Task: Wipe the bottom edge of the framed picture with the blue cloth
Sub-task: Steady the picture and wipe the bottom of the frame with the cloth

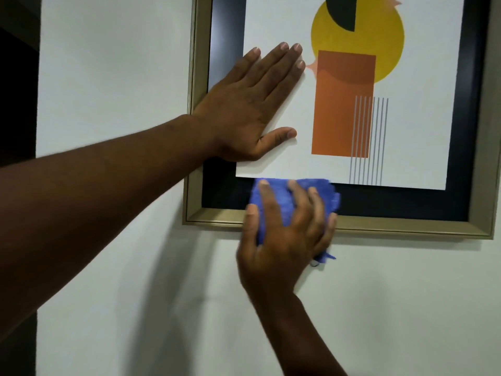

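A framed picture with a gold frame (406, 227), black mat and an abstract print hangs on a white wall. My left hand (249, 104) lies flat and open against the glass at the picture's lower left, its wrist over the left frame side. My right hand (284, 234) presses the blue cloth (322, 194) against the bottom edge of the frame near its left end. The cloth covers the gold rail there and reaches up over the black mat; a corner of it hangs below the frame.
White wall (122, 267) surrounds the picture on the left and below. A dark opening or edge (16, 104) runs down the far left of the view. The rest of the bottom rail stretches to the right.
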Action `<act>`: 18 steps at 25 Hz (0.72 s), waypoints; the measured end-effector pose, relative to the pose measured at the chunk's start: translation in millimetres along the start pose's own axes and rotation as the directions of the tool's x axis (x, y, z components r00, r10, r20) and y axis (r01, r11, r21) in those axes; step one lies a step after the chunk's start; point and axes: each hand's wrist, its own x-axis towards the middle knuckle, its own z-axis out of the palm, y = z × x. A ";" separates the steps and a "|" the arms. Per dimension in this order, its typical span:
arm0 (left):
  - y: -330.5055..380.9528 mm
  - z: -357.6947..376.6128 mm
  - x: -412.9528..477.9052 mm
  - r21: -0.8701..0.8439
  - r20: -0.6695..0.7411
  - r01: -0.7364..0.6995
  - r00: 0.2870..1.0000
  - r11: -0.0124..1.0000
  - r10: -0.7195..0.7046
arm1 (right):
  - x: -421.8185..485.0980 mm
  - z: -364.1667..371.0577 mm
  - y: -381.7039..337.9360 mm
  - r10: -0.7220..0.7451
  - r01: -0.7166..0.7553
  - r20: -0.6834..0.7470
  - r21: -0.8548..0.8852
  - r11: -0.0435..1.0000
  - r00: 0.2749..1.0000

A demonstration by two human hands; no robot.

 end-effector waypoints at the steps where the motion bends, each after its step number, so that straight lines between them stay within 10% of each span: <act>1: -0.1 -0.4 0.1 -0.002 0.004 0.004 1.000 1.000 -0.004 | -4.0 0.6 -4.0 -0.054 0.054 0.019 -0.001 0.999 0.998; 7: 3.8 -1.8 -1.2 -0.011 0.043 0.026 0.999 1.000 -0.025 | -6.2 4.9 -16.0 0.035 -0.035 -0.009 0.043 0.998 0.999; 12: 4.1 -4.2 -2.5 -0.015 0.062 0.043 0.997 0.999 -0.042 | -11.1 -7.4 3.3 -0.177 0.175 0.045 0.054 0.983 0.983; 18: 21.1 -3.6 -3.5 -0.030 0.063 0.164 0.985 0.986 -0.162 | 5.2 -10.4 22.9 0.068 -0.067 -0.110 0.017 0.998 0.992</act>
